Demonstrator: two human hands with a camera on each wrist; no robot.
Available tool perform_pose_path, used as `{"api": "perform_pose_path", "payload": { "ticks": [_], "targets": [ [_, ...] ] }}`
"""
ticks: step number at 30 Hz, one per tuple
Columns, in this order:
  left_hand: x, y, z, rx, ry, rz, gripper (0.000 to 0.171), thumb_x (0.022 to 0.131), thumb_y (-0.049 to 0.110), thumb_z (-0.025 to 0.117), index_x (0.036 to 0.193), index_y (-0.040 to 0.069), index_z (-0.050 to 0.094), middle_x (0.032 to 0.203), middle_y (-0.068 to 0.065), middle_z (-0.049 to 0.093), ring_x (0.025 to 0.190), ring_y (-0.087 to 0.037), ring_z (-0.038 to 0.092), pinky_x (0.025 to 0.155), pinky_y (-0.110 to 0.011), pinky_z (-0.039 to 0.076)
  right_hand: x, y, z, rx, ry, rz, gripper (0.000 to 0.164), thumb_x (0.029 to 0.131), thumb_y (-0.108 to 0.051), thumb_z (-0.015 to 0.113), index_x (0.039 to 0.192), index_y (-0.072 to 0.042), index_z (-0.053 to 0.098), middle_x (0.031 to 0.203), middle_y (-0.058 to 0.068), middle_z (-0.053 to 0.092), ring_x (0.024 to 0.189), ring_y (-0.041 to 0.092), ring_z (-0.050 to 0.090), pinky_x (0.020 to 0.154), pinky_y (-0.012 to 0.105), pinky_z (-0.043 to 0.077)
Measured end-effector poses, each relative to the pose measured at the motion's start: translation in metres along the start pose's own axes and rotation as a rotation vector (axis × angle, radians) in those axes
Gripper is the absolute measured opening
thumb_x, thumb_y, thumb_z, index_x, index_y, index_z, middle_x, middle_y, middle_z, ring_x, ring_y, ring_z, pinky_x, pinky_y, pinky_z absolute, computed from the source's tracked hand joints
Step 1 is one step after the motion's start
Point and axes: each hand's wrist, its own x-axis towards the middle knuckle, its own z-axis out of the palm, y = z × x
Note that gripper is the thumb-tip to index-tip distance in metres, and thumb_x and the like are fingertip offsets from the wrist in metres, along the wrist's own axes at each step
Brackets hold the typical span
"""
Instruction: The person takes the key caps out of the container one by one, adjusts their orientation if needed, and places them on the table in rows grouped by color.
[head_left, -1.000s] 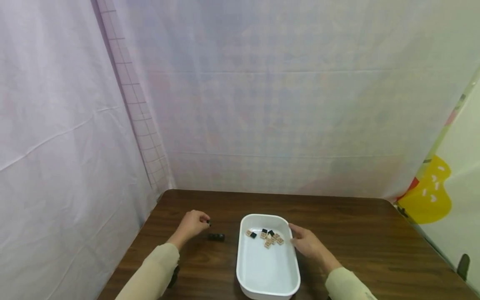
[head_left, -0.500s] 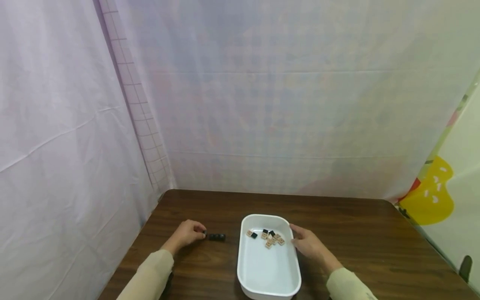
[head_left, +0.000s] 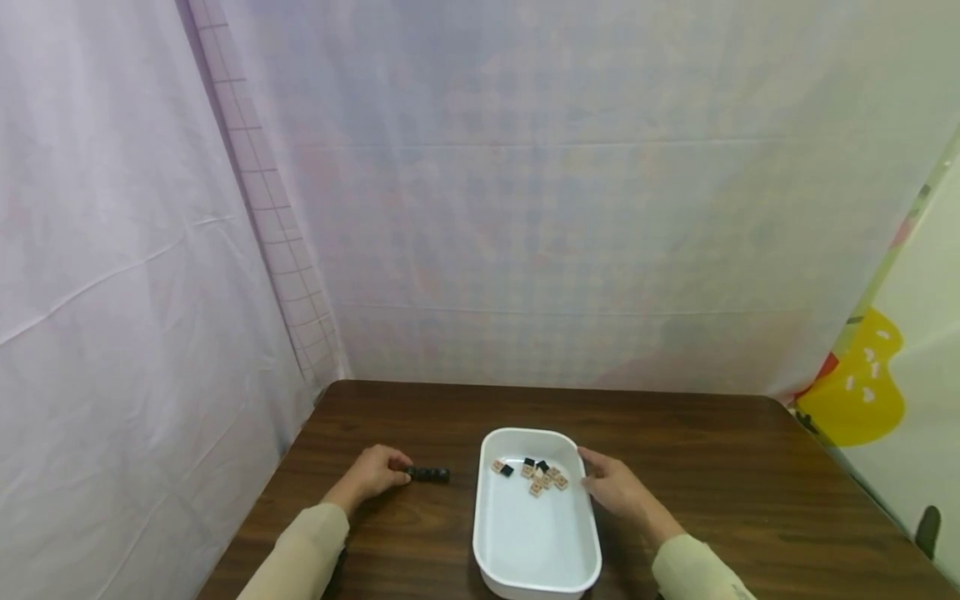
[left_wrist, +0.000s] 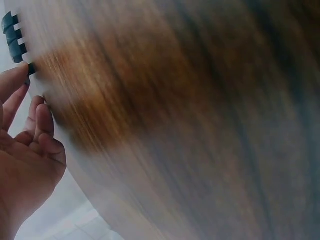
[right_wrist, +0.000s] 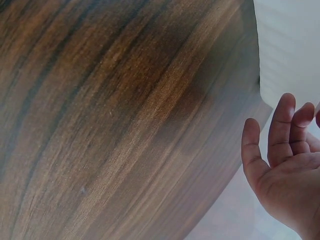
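Pale sheets (head_left: 540, 225) hang behind a brown wood-grain desk (head_left: 712, 467). On it, left of a white tray (head_left: 537, 546), lies a short row of black blocks (head_left: 433, 475); the left hand (head_left: 375, 472) pinches the block at the row's left end. The right hand (head_left: 617, 485), fingers loosely extended, touches the tray's right side. Small tan and black pieces (head_left: 552, 477) (some overlapping, hard to count) lie in the tray's far half.
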Motion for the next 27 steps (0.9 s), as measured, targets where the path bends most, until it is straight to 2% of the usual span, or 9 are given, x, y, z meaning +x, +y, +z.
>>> {"api": "perform_pose_path", "payload": {
  "ticks": [7,12,17,20,27],
  "targets": [
    [0.002,0.000,0.000,0.008,-0.011,-0.019,0.024,0.080,0.007,0.079,0.103,0.006,0.073,0.089,-0.002,0.064,0.084,-0.019,0.059,0.076,-0.040,0.050,0.001,0.000,0.001,-0.009,-0.009,0.008,0.056,0.090,-0.003,0.059,0.143,0.007,0.044,0.106,0.021,0.066,0.090,0.027,0.062,0.084,0.049,0.051],
    [0.003,0.005,-0.004,0.025,0.015,-0.014,0.026,0.081,0.010,0.079,0.106,0.005,0.072,0.098,-0.008,0.065,0.092,-0.026,0.061,0.082,-0.046,0.051,0.002,0.000,0.000,-0.014,-0.016,0.026,0.056,0.091,-0.004,0.058,0.144,0.006,0.044,0.110,0.022,0.066,0.092,0.028,0.062,0.086,0.051,0.050],
    [0.007,0.014,-0.007,0.040,0.039,0.001,0.028,0.083,0.012,0.078,0.109,0.005,0.071,0.098,-0.008,0.062,0.093,-0.027,0.060,0.082,-0.047,0.050,0.001,-0.001,0.000,-0.010,-0.016,0.024,0.056,0.091,-0.003,0.058,0.144,0.006,0.044,0.109,0.022,0.066,0.092,0.029,0.062,0.085,0.051,0.051],
    [0.009,0.020,-0.006,0.027,0.034,0.019,0.029,0.084,0.013,0.077,0.111,0.004,0.071,0.099,-0.010,0.061,0.094,-0.028,0.059,0.082,-0.048,0.050,0.000,-0.001,0.000,-0.003,-0.012,0.016,0.056,0.090,-0.003,0.058,0.144,0.007,0.044,0.106,0.021,0.066,0.090,0.027,0.063,0.083,0.048,0.052],
    [0.017,0.038,-0.002,0.013,0.028,0.122,0.029,0.086,0.013,0.075,0.112,0.001,0.070,0.102,-0.011,0.062,0.098,-0.031,0.061,0.086,-0.048,0.050,-0.001,-0.004,-0.001,-0.019,0.004,-0.033,0.057,0.088,-0.001,0.059,0.142,0.008,0.045,0.088,0.013,0.065,0.077,0.022,0.059,0.067,0.034,0.048]
  ]
}}
